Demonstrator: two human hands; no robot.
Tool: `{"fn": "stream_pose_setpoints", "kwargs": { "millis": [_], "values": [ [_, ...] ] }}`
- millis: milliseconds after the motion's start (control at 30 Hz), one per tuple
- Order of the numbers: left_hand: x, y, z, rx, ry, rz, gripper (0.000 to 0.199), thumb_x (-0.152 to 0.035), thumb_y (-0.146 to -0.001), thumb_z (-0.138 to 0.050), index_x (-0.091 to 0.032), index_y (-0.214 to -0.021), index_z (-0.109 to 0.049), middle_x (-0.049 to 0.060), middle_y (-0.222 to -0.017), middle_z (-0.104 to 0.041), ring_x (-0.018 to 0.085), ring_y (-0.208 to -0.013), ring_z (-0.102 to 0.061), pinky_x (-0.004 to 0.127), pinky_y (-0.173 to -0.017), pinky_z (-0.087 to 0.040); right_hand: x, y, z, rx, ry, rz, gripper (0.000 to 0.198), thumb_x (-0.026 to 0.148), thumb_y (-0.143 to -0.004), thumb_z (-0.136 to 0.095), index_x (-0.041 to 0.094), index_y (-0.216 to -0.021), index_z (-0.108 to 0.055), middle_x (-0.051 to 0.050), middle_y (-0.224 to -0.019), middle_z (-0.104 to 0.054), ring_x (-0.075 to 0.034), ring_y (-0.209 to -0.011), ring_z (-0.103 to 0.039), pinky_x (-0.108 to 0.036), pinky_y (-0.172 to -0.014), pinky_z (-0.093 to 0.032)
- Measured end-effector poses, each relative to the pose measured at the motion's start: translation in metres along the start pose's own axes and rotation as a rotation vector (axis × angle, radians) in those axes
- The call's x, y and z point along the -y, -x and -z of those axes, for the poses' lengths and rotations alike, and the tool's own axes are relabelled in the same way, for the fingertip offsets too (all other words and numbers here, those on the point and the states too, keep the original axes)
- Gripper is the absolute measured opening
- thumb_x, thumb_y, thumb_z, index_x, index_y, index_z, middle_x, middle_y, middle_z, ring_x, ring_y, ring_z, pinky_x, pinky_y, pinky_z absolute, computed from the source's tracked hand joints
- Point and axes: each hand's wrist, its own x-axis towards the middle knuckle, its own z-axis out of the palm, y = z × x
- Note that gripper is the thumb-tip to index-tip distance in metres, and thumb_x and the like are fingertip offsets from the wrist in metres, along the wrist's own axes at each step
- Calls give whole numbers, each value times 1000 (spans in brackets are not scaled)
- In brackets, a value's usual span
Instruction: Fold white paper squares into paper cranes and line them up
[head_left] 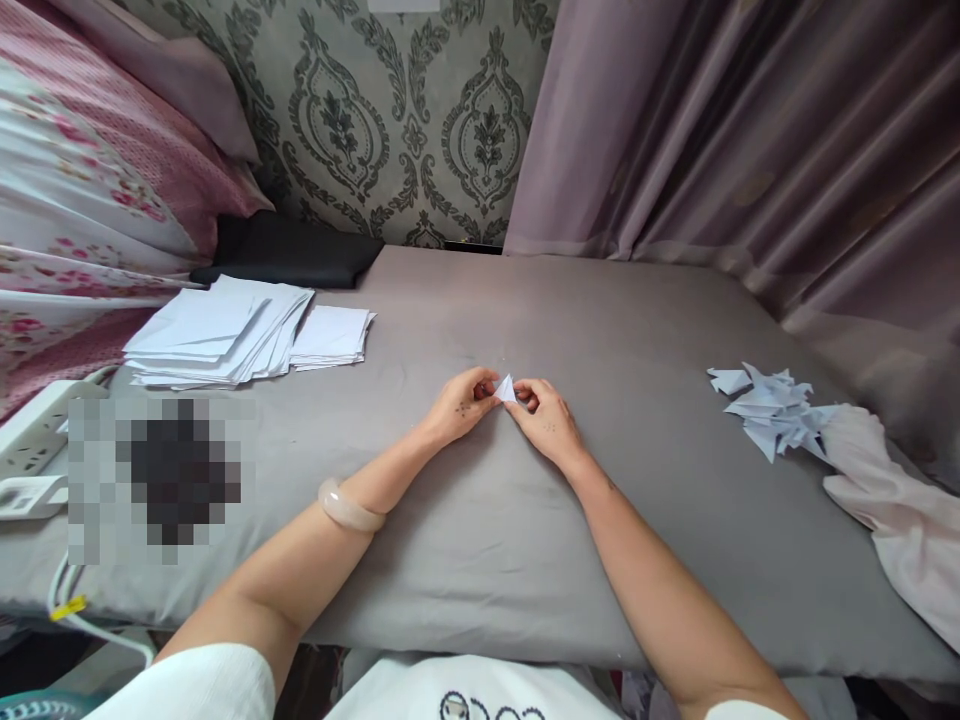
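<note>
A small folded piece of white paper (507, 388) with a pointed top is held between my two hands, just above the grey cloth surface. My left hand (465, 405) pinches its left side between thumb and fingers. On the right side, my right hand (547, 415) grips it the same way, fingers curled. Several folded white paper pieces (776, 408) with sharp points lie in a heap at the right. Stacks of flat white paper stand at the left: a larger stack (225, 335) and a smaller stack of squares (332, 335).
Behind the paper stacks lies a black flat item (292, 248). A white power strip (41, 425) with cables sits at the left edge, near a blurred-out dark patch (184, 470). Pale cloth (900, 510) is bunched at the right. Curtains (637, 120) hang behind.
</note>
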Motion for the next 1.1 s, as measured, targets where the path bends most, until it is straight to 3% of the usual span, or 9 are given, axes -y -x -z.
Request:
{"fn": "stream_pose_setpoints", "kwargs": {
  "millis": [200, 300, 400, 533, 700, 833, 967, 1100],
  "values": [
    [-2, 2, 0, -19, -3, -23, 35, -8, -72, -52, -13, -105, -61, 3, -84, -61, 10, -69, -52, 23, -66, -44, -1, 1, 1, 20, -43, 37, 11, 25, -78, -58, 23, -86, -66, -1, -91, -61, -11, -66, -54, -26, -69, -45],
    [-5, 4, 2, -48, -1, -12, 41, -3, -67, -46, -14, -103, -62, 3, -87, -61, 10, -70, -52, 22, -64, -43, 1, 7, 5, 59, 19, 104, 20, 17, -81, -51, 24, -87, -69, -1, -94, -61, -12, -71, -56, -26, -70, -45],
    [-10, 6, 5, -83, -1, 3, 36, -5, -66, -45, -15, -95, -63, 2, -86, -60, 11, -71, -52, 21, -62, -42, 4, 13, 9, 80, 115, 174, 30, 11, -80, -46, 24, -93, -70, -3, -97, -61, -14, -81, -58, -26, -74, -45],
    [-17, 10, 7, -66, -64, -89, 26, -8, -66, -47, -17, -87, -60, 2, -85, -59, 14, -78, -53, 21, -60, -41, 7, 17, 11, 67, 173, 209, 22, 19, -85, -50, 24, -93, -70, -4, -97, -61, -15, -86, -58, -26, -76, -45],
    [-13, 10, 3, 5, -256, -264, 21, -13, -73, -55, -18, -93, -58, 4, -86, -60, 17, -82, -53, 29, -75, -44, 6, 16, 11, 76, 185, 232, 15, 23, -87, -52, 24, -86, -67, -4, -94, -61, -17, -90, -57, -27, -78, -44],
    [-4, 6, -1, 19, -336, -215, 10, -19, -83, -53, -18, -91, -59, 4, -83, -59, 17, -80, -52, 29, -74, -44, 6, 15, 11, 54, 175, 166, 6, 25, -84, -56, 24, -88, -60, -2, -90, -62, -16, -85, -57, -27, -74, -43],
    [0, 4, 0, 49, -348, -147, 10, -22, -85, -54, -18, -87, -63, 6, -88, -60, 19, -84, -54, 30, -75, -45, 5, 11, 10, 67, 127, 90, 19, 28, -83, -58, 26, -102, -59, -1, -93, -63, -14, -75, -57, -26, -70, -43],
    [0, 3, 2, 68, -346, -186, 16, -22, -88, -52, -19, -92, -67, 7, -92, -63, 20, -88, -56, 31, -79, -45, 6, 6, 8, 106, 182, 100, 11, 29, -87, -53, 26, -92, -63, -1, -96, -62, -13, -75, -57, -25, -66, -41]
  ]
}}
